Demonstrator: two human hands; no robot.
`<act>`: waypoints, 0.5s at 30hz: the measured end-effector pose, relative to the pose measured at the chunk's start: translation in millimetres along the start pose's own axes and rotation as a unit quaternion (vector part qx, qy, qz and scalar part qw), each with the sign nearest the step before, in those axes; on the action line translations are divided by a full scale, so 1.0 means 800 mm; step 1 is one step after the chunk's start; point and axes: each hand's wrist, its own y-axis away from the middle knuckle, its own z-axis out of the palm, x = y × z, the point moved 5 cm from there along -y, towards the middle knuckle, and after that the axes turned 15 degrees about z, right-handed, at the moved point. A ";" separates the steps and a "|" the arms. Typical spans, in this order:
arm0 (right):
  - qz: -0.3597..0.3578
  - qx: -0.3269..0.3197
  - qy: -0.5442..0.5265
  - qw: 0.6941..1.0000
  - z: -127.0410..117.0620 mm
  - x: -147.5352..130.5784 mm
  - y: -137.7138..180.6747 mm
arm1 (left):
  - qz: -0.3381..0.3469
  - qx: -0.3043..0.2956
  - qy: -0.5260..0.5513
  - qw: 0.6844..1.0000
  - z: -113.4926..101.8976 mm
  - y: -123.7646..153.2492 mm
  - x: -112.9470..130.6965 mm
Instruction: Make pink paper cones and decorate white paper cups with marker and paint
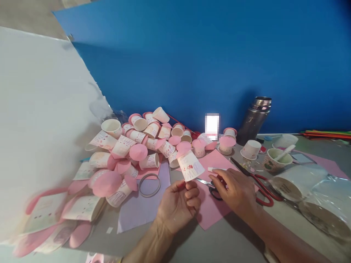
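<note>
My left hand (179, 204) is closed, its thumb and fingers pinching the rim of a paper cup (191, 167). The cup is white with purple and red marks, tilted, its mouth facing down; a pink paper disc (183, 147) sits at its upper end. My right hand (236, 188) is closed in a pinch, a small white strip (212, 169) showing at its fingertips. Black-handled scissors (215, 193) lie partly under that hand, on pink paper (210, 217). Larger red-handled scissors (264, 193) rest just right of it.
Many decorated cups (123, 146) with pink discs are heaped at the left. A tape roll (149, 185) lies on lilac paper (134, 219). A metal flask (253, 120), a patterned cup (276, 160) holding a white stick, and plastic-wrapped cups (315, 201) stand right. A blue panel (192, 65) rises behind.
</note>
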 end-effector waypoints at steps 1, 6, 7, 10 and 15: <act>0.003 -0.009 -0.007 1.000 0.004 0.003 0.002 | 0.005 -0.006 0.001 1.000 -0.001 0.001 0.003; 0.017 -0.047 -0.039 0.998 0.023 0.019 0.015 | 0.069 -0.060 -0.092 0.992 -0.024 0.001 0.022; 0.020 -0.053 -0.042 0.998 0.026 0.020 0.016 | 0.097 -0.067 -0.119 0.986 -0.030 0.002 0.030; 0.023 -0.062 -0.048 0.997 0.031 0.022 0.018 | 0.173 -0.076 -0.173 0.967 -0.039 0.004 0.062; 0.038 -0.084 -0.033 0.995 0.038 0.028 0.022 | 0.197 -0.039 -0.124 0.972 -0.027 0.008 0.104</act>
